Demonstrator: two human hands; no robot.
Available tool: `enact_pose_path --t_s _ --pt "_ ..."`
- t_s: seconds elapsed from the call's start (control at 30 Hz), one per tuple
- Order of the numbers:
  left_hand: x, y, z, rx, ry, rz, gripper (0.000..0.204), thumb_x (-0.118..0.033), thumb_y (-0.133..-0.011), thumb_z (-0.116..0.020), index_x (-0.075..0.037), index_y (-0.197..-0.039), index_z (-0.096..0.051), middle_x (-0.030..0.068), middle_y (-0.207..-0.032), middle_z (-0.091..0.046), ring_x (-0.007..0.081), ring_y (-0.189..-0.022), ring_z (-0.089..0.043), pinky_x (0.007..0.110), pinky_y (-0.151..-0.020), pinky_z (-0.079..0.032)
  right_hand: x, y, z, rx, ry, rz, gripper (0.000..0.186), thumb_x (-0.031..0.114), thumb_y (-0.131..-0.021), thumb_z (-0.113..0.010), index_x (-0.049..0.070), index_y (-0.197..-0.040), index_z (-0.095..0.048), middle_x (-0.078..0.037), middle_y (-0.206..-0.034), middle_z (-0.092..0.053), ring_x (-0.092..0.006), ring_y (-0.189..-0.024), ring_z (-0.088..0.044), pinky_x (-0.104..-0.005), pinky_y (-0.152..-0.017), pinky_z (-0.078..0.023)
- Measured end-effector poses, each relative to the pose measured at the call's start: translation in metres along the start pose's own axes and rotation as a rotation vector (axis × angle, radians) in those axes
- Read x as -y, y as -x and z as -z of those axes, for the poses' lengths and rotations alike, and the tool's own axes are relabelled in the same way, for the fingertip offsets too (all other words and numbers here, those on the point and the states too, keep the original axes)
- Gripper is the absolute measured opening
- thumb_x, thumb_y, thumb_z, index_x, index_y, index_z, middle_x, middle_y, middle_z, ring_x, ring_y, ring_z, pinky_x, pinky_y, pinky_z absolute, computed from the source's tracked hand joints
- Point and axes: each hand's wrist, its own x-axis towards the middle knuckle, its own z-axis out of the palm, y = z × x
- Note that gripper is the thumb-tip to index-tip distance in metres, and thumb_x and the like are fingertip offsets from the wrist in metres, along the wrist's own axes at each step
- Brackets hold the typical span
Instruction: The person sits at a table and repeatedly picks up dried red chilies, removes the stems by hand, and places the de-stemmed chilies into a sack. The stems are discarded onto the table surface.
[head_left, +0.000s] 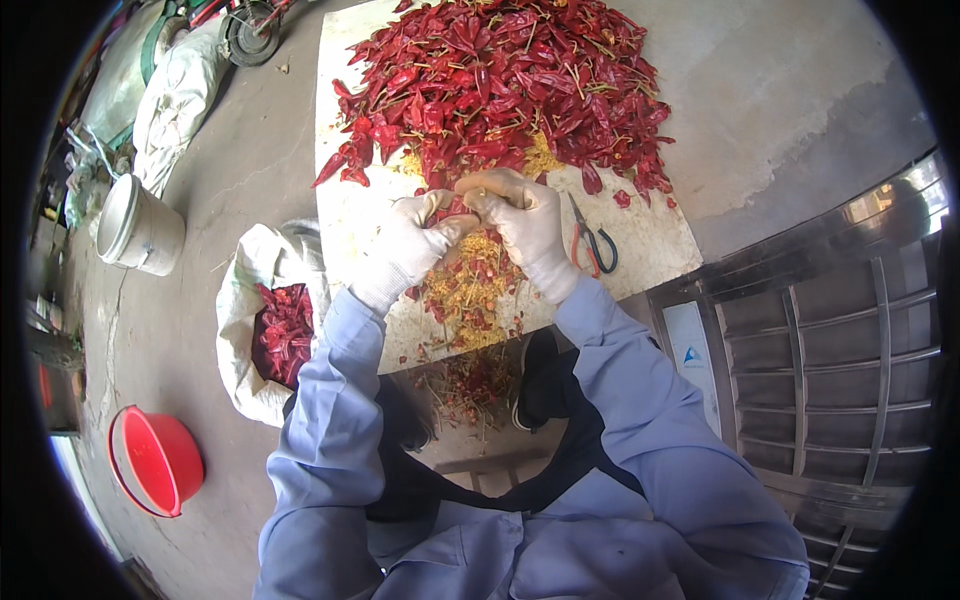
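My left hand (408,248), in a white glove, is closed with thumb and fingers round a dried red chili (452,209). Close against it, my right hand (520,222), gloved too, pinches at the chili's upper end; its fingertips hide what they grip. Beneath both hands lies a heap of yellow seeds (470,285) mixed with red bits. Just beyond them rises a big pile of dried red chilies (500,90) with stems. Scissors (592,240) with one orange-red and one dark handle lie beside my right hand, untouched.
The pale board (650,250) carries the pile. At its left stands a white sack (240,350) with red chilies inside. A red bucket (170,462) and white bucket (150,230) are on the floor. Stems and scraps (468,390) lie between my feet. A metal grille (840,360) is at right.
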Motion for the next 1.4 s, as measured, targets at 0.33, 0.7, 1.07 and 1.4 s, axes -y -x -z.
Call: enact_pose_path --t_s 0.33,0.7,1.07,1.4 --pt "0.005 0.007 0.005 0.009 -0.231 -0.421 0.024 -0.019 -0.089 -0.079 -0.003 -0.105 -0.073 0.0103 -0.073 -0.066 0.0172 -0.060 -0.059 0.033 -0.057 -0.047 0.000 0.001 0.006 0.052 -0.374 -0.320 0.030 0.026 -0.094 -0.076 -0.002 -0.105 -0.075 -0.001 -0.084 -0.070 -0.0034 -0.052 -0.048 -0.0190 -0.052 -0.039" --pt "0.079 0.015 0.092 -0.144 -0.410 -0.103 0.033 -0.016 -0.088 -0.079 -0.002 -0.117 -0.072 0.0108 -0.083 -0.072 0.0182 -0.071 -0.068 0.033 -0.068 -0.054 -0.008 -0.002 0.014 0.166 -0.147 -0.486 0.017 -0.004 -0.094 -0.062 -0.003 -0.107 -0.074 -0.007 -0.093 -0.074 -0.0110 -0.065 -0.067 -0.0239 -0.058 -0.054" --pt "0.172 0.089 0.207 -0.368 -0.869 0.542 0.053 -0.028 -0.082 -0.083 0.000 -0.125 -0.070 0.0178 -0.110 -0.076 0.0272 -0.099 -0.074 0.036 -0.090 -0.056 -0.008 0.007 0.029 0.643 0.657 -0.470 0.023 0.012 -0.090 -0.067 0.003 -0.108 -0.076 -0.016 -0.098 -0.077 -0.0255 -0.090 -0.075 -0.0362 -0.081 -0.056" --pt "0.110 -0.046 0.056 -0.283 -0.839 -0.291 0.032 -0.017 -0.082 -0.080 -0.011 -0.114 -0.077 0.0145 -0.101 -0.074 0.0322 -0.092 -0.071 0.040 -0.083 -0.056 -0.011 0.006 0.042 0.794 0.964 -0.329 0.019 0.021 -0.085 -0.062 0.010 -0.092 -0.076 -0.017 -0.080 -0.072 -0.0343 -0.078 -0.070 -0.0461 -0.075 -0.055"
